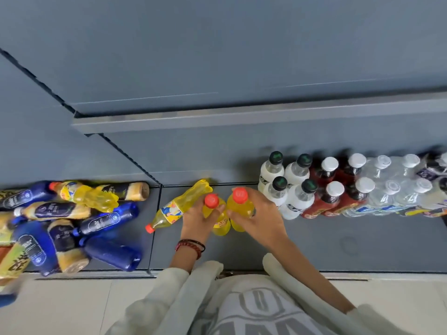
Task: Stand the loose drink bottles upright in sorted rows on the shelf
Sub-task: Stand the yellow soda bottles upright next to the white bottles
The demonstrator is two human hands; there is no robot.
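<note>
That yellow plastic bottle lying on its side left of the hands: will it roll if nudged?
The orange-capped yellow plastic bottle lies on its round side on the smooth grey shelf, so a nudge would probably roll it. It looks full, so likely heavy for its size. Its moulded body should aid grip.

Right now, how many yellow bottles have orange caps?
4 yellow bottles: left hand holds one upright, right hand another; one lies beside them; one lies on the pile. Others may hide there.
</note>
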